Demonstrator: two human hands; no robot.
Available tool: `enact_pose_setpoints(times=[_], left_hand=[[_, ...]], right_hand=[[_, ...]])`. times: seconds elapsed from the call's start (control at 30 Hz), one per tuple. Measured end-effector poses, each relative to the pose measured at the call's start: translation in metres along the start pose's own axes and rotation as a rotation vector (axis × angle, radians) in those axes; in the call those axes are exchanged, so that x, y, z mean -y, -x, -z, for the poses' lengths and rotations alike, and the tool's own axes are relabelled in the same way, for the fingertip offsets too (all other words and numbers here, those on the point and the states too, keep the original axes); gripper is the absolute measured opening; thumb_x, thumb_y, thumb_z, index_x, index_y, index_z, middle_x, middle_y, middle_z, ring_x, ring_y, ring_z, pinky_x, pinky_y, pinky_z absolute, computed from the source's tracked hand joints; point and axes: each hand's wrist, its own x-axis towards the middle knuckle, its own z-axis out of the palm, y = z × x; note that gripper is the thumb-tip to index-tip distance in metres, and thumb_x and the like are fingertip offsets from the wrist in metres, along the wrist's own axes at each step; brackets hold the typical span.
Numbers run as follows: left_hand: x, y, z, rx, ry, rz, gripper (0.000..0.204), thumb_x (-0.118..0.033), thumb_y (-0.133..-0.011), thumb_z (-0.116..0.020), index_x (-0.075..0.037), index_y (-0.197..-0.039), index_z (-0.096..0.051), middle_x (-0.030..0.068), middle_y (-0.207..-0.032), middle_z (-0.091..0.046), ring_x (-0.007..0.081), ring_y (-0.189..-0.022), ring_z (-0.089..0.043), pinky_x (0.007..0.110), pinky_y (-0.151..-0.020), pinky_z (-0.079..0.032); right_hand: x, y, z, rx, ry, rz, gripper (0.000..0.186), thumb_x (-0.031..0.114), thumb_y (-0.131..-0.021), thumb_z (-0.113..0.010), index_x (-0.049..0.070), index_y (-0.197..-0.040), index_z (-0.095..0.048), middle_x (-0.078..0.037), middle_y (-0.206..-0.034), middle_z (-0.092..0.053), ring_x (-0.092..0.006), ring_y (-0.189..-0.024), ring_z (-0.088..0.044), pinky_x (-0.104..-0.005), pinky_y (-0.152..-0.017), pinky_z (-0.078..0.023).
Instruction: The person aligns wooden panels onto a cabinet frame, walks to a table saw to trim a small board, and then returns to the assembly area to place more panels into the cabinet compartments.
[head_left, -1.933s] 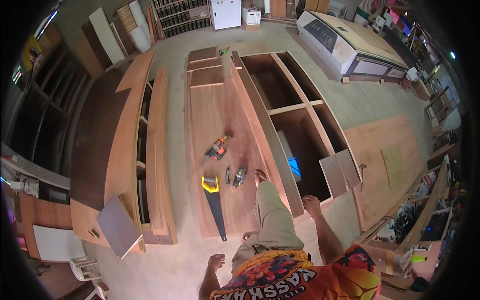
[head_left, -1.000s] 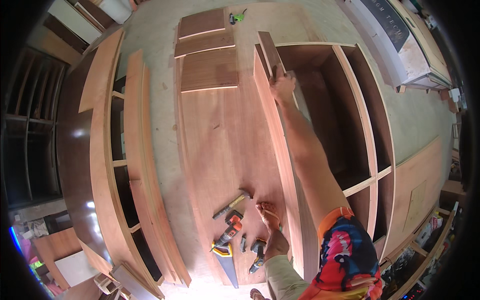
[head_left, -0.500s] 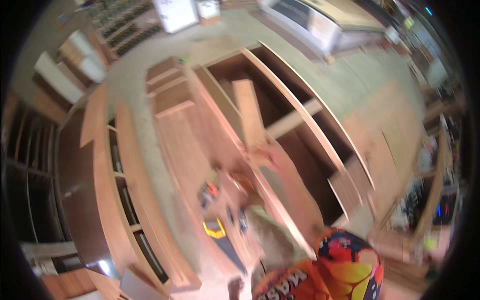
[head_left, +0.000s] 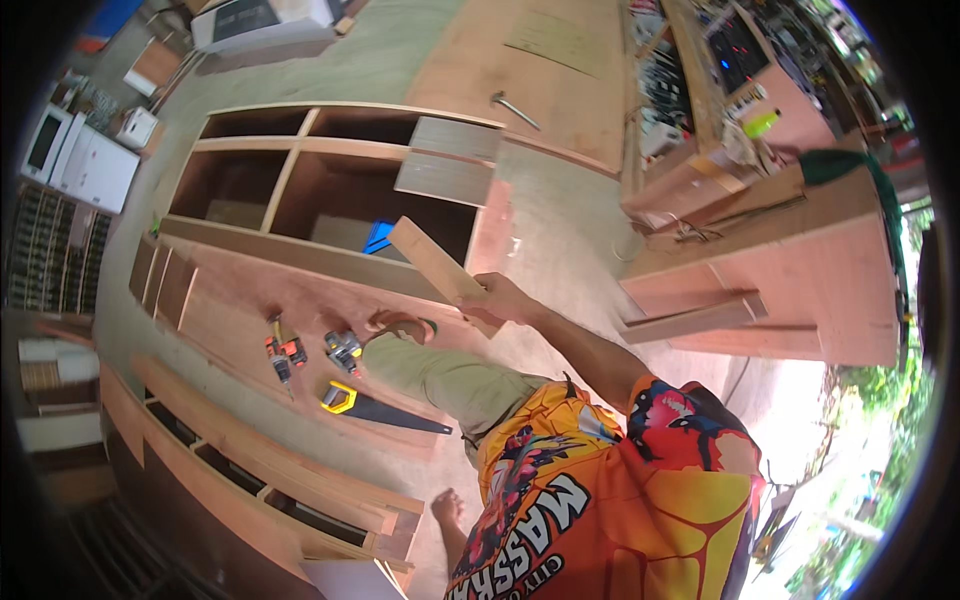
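My right hand (head_left: 500,298) is closed round the lower end of a short wooden board (head_left: 428,258), which tilts up and left over the near edge of a wooden cabinet carcass (head_left: 285,185). Low in the picture, beside my shirt, hangs my left hand (head_left: 447,507) with its fingers curled and nothing visible in them. A red and black power drill (head_left: 286,352), a second grey and yellow power tool (head_left: 343,351) and a handsaw (head_left: 395,412) with a yellow handle lie on the plywood near my sandalled foot. Something blue (head_left: 378,237) shows inside the carcass.
A hammer (head_left: 515,110) lies on a plywood sheet at the far side. To the right stands a large wooden cabinet (head_left: 770,280), and behind it a workbench crowded with tools. Another long wooden frame (head_left: 230,470) lies at the lower left. Grey panels (head_left: 450,155) rest on the carcass.
My view has swung to the right, bringing the hammer and right-hand cabinet into sight. The board stays in my right hand. My left hand now shows more clearly at the bottom.
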Motion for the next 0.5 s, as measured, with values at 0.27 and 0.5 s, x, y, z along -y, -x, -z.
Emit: enact_pose_setpoints(times=[0.27, 0.5], left_hand=[[-0.212, -0.005, -0.167, -0.033, -0.209, -0.75, 0.028, -0.028, -0.107, -0.065, -0.003, -0.121, -0.066, 0.0075, -0.101, -0.072, 0.0175, -0.083, -0.069, 0.028, -0.065, -0.053], [-0.258, 0.116, -0.384, 0.62, -0.153, -0.995, 0.063, -0.045, -0.111, -0.06, -0.005, -0.156, -0.043, 0.013, -0.141, -0.063, 0.024, -0.122, -0.067, 0.04, -0.104, -0.053]], right_hand=[[-0.055, 0.11, 0.088, -0.225, 0.529, 0.119, 0.061, 0.048, -0.088, -0.077, 0.012, -0.136, -0.068, -0.017, -0.106, -0.077, -0.038, -0.095, -0.074, -0.0481, -0.086, -0.056], [-0.059, 0.112, 0.074, 0.007, 0.688, 0.551, 0.08, 0.025, -0.092, -0.076, 0.03, -0.164, -0.043, -0.024, -0.113, -0.067, -0.0416, -0.104, -0.068, -0.0533, -0.087, -0.056]])
